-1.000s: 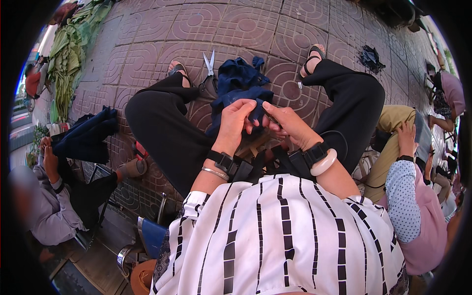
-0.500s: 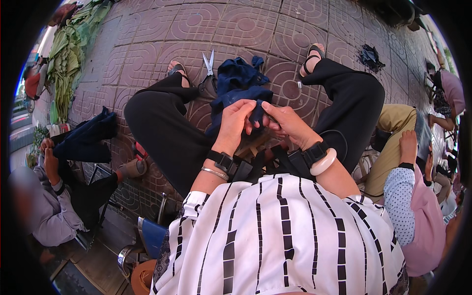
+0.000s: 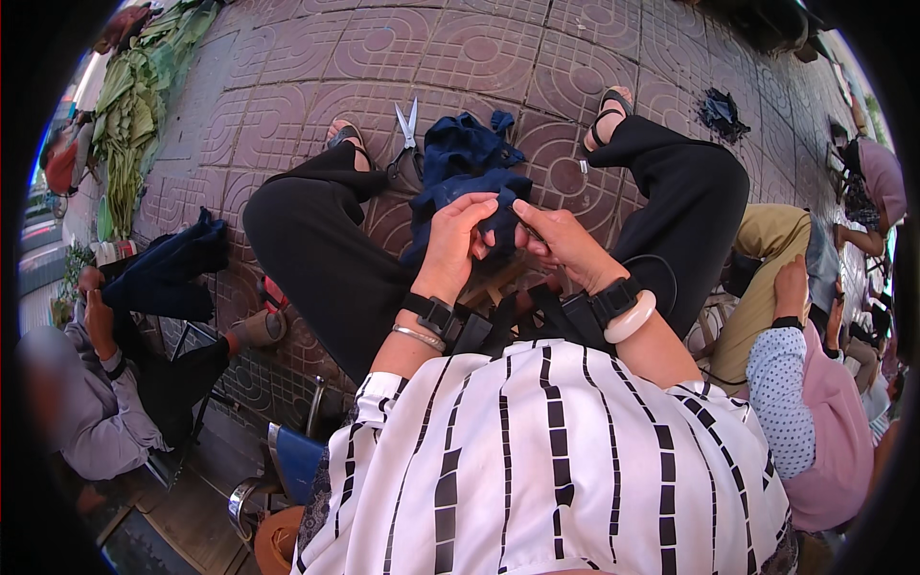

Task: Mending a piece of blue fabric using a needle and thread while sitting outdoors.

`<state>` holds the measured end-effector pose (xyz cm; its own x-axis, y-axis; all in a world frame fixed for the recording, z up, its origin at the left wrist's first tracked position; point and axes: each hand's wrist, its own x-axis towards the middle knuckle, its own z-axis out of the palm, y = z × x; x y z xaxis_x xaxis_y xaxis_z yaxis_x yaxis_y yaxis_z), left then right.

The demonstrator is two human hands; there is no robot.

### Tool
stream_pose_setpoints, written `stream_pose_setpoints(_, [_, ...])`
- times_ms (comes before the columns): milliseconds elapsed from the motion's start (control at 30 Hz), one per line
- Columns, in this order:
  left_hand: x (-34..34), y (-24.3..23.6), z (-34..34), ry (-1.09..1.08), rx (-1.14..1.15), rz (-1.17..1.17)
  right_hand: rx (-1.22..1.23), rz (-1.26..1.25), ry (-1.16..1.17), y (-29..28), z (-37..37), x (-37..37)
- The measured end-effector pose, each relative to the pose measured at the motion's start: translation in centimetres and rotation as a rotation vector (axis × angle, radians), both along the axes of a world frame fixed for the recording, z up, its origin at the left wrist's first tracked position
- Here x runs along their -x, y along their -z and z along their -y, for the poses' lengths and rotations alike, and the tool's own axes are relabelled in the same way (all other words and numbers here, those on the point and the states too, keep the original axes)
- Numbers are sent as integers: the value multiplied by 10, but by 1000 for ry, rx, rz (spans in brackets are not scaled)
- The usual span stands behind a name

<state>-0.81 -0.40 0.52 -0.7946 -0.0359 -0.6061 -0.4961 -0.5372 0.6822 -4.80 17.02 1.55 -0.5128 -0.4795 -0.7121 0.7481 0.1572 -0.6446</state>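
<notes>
My left hand (image 3: 462, 240) pinches the edge of the dark blue cloth (image 3: 461, 141) with its thumb and forefinger. My right hand (image 3: 557, 237) grips the cloth a little to the right, thumb on top and fingers curled under; exactly what lies between the fingertips is hard to make out. The crumpled cloth lies between my legs, extending forward over the paving. Steel scissors (image 3: 407, 144) with black handles lie with blades apart on the paving, left of the cloth and near my left foot.
A seated person (image 3: 115, 402) at left holds dark cloth (image 3: 177, 268); another (image 3: 800, 402) at right wears pink, hand on khaki fabric. Green leaves (image 3: 129, 125) lie at upper left, a dark scrap (image 3: 724, 113) beyond my right foot, a blue chair (image 3: 292, 460) behind me at left.
My hands have drawn very slightly apart at the fingertips on the cloth. The hand of the person at right has moved down along the khaki fabric.
</notes>
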Motion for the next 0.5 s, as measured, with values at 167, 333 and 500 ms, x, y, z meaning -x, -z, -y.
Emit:
stream_pose_setpoints(167, [0, 1, 2, -22, -73, 15, 8, 7, 4, 0, 0, 0])
stream_pose_setpoints(333, [0, 1, 2, -36, -120, 3, 2, 9, -1, 1, 0, 0])
stream_pose_setpoints(500, [0, 0, 1, -20, -79, 2, 28, 8, 21, -1, 1, 0])
